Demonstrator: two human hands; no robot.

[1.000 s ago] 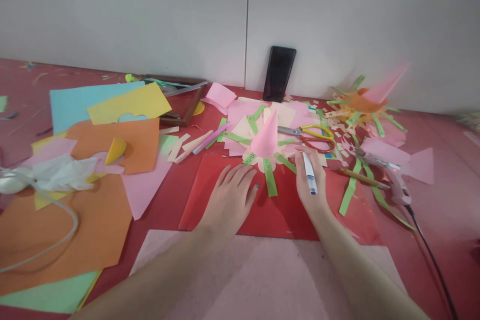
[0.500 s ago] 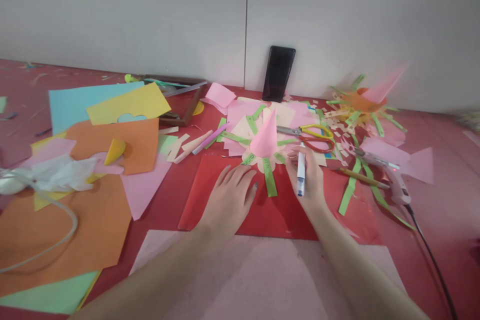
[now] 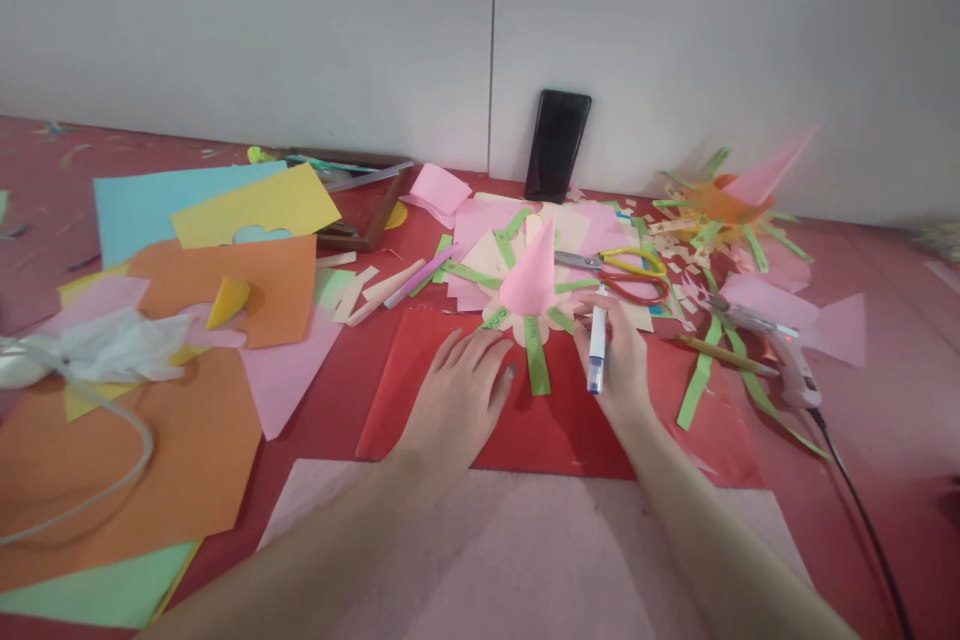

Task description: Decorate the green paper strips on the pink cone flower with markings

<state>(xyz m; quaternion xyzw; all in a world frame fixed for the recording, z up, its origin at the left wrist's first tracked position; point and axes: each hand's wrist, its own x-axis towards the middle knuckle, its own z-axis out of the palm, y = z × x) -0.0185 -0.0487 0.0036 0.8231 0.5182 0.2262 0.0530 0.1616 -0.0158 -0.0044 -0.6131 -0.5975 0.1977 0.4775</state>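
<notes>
A paper flower with a pink cone (image 3: 528,275) at its centre, pale petals and green strips (image 3: 538,367) stands at the far edge of a red sheet (image 3: 420,350). Dark handwriting shows on the strips nearest me. Flat on the red sheet, my left hand (image 3: 466,382) has its fingers stretched toward a green strip at the flower's left. My right hand (image 3: 621,360), just right of the flower, is closed around a white marker (image 3: 598,345) with a blue end toward me. Its writing tip is hidden by the fingers.
Behind the flower lie scissors (image 3: 634,265); a black phone (image 3: 557,147) leans on the wall. A hot glue gun (image 3: 795,365) with a cable and another paper flower (image 3: 739,205) are at right. Orange sheets (image 3: 187,430) and a tray (image 3: 367,235) occupy the left.
The marker's blue end has swung slightly left in my right hand. My left hand stays nearly where it was, and the flower has barely shifted.
</notes>
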